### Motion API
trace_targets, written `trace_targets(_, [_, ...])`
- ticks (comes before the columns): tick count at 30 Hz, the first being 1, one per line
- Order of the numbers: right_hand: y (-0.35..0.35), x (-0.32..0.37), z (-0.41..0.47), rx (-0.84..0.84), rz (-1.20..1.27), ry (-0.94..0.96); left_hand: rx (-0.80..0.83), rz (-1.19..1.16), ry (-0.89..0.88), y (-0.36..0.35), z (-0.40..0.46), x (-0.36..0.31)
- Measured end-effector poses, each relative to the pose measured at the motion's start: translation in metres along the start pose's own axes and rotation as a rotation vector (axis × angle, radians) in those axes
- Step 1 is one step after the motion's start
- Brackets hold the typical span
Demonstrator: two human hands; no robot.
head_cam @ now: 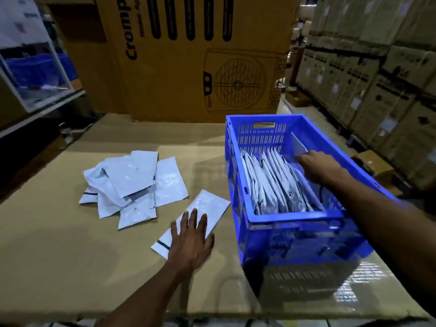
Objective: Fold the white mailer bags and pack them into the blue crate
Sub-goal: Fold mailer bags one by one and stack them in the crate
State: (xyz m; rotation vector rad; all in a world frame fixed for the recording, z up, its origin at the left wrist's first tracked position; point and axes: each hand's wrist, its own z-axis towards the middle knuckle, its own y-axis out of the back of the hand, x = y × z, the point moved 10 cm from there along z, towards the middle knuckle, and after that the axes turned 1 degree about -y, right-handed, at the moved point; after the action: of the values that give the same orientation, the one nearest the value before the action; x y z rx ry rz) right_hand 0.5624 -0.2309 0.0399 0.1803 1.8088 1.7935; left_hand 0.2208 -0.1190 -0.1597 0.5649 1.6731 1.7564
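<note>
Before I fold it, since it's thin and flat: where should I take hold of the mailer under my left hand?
Grip the flat mailer bag at its far upper corner, which lies bare beyond the left hand. Come from the crate side with fingers pinching that edge; it lies flat on the cardboard surface, so only an edge lifts easily.

Surface (70,244) under left hand (191,241): matt brown cardboard. Mailer bag (207,206) beneath it: glossy white plastic film, slightly crinkled. Crate (295,234) around right hand (318,167): shiny blue moulded plastic, slotted walls
</note>
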Motion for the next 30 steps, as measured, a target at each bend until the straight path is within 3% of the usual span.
trace_targets(5, [-0.037,0.014,0.006,0.253,0.047,0.04,0.009,-0.014,0.018,-0.002,0.0,0.001])
trace_targets(8, [-0.045,0.019,0.007,0.294,0.093,0.033,0.019,-0.015,0.02,-0.003,0.0,0.002])
trace_targets(12, [-0.029,0.025,0.012,0.129,0.171,0.048,0.025,-0.005,0.038,0.0,0.0,0.003])
trace_targets(20, [0.076,0.086,-0.004,-0.441,0.495,0.144,0.113,-0.017,-0.042,-0.006,-0.008,0.013])
trace_targets(26, [0.136,0.167,-0.026,-0.558,0.6,0.278,0.154,0.045,-0.025,-0.006,-0.03,0.047])
trace_targets(30, [0.156,0.236,-0.04,-0.543,0.626,0.376,0.183,0.062,-0.092,0.007,-0.048,0.066])
